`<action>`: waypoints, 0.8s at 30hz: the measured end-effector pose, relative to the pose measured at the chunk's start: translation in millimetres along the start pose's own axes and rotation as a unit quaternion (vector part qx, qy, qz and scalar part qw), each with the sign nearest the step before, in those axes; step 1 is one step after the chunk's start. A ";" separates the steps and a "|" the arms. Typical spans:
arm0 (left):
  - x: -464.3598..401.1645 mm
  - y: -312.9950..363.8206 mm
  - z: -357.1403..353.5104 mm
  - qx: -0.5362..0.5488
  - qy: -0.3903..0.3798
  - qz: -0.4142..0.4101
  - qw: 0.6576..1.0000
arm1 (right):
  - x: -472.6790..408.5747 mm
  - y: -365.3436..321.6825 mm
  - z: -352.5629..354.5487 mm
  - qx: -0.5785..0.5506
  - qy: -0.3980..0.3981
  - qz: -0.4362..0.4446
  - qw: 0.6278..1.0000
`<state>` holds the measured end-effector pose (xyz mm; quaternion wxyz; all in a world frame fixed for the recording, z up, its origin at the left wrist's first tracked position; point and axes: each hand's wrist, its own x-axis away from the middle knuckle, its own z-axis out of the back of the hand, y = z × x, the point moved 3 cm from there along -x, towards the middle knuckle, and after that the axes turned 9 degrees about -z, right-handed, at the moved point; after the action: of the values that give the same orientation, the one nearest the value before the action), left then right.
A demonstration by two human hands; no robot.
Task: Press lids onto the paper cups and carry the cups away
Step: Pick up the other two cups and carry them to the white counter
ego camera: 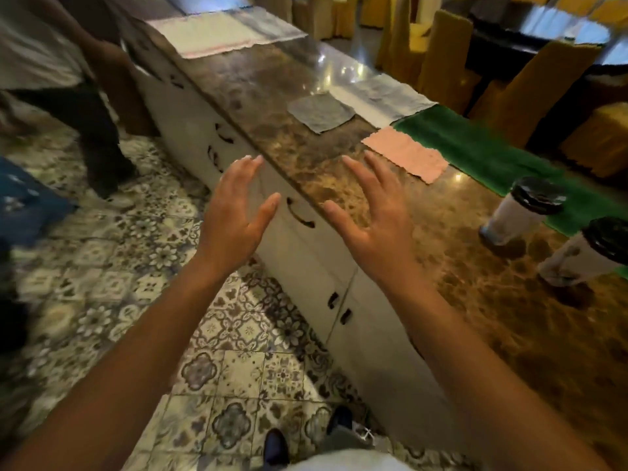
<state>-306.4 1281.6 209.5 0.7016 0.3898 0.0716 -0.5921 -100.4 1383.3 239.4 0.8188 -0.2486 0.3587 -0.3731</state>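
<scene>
Both hands are held out empty, palms down and fingers spread. The left hand [234, 205] hangs over the patterned floor tiles [217, 368], just off the counter's edge. The right hand [370, 215] hovers above the brown marbled stone counter [475, 317], and I cannot tell that it touches the surface.

The task's items stand to the right of the right hand, well apart from it: two tall white paper cups with black plastic lids. The nearer-to-hand cup [520, 212] sits on bare stone beside the green mat [475, 147]; the second cup [584, 253] is further right, cut by the frame edge. Both appear already lidded, so the step in hand is judged to be the carrying.

To do it well: turn to the right, take each cup round the middle of its wall, one per hand, with even pressure. Paper walls will give if squeezed, and a lid not fully seated could lift. A check press round each rim before lifting would be prudent. Keep the cups upright in transit.

Condition of the cups: walls look plain white; lids dark and domed. Blur prevents confirming the seal. Contents are not visible.

Beyond the right hand's fingertips lie a pink cloth [407, 158] and a grey cloth [321, 112].
</scene>
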 end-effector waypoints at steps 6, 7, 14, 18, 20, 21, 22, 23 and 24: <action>66.0 -50.6 106.4 -0.121 0.058 0.111 0.985 | -9.0 -74.9 -77.9 -0.060 -0.101 0.092 0.989; 78.5 -54.8 122.0 -0.137 0.072 0.132 0.979 | -10.3 -85.7 -91.2 -0.070 -0.124 0.109 0.984; 189.5 -51.2 208.3 -0.242 0.194 0.269 0.912 | 12.8 -170.5 -167.4 -0.136 -0.258 0.227 0.929; 260.6 -33.5 245.1 -0.280 0.248 0.304 0.876 | 48.3 -216.8 -197.4 -0.154 -0.319 0.280 0.892; 300.0 -17.6 262.7 -0.293 0.282 0.334 0.850 | 72.9 -239.7 -208.1 -0.165 -0.339 0.307 0.874; 319.6 -8.1 271.9 -0.311 0.291 0.346 0.836 | 87.2 -252.1 -212.8 -0.171 -0.351 0.322 0.862; 338.7 1.5 281.6 -0.335 0.297 0.356 0.820 | 102.3 -264.8 -217.2 -0.175 -0.364 0.335 0.851; 357.9 11.3 290.9 -0.354 0.304 0.369 0.804 | 117.5 -277.8 -221.4 -0.178 -0.378 0.347 0.840; 376.5 20.9 300.5 -0.368 0.312 0.384 0.787 | 133.0 -291.2 -225.5 -0.182 -0.392 0.357 0.828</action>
<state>-287.8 799.8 213.6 0.9007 0.2609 0.3439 -0.0486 -338.9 1072.7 242.8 0.9067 -0.3729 0.1330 0.1456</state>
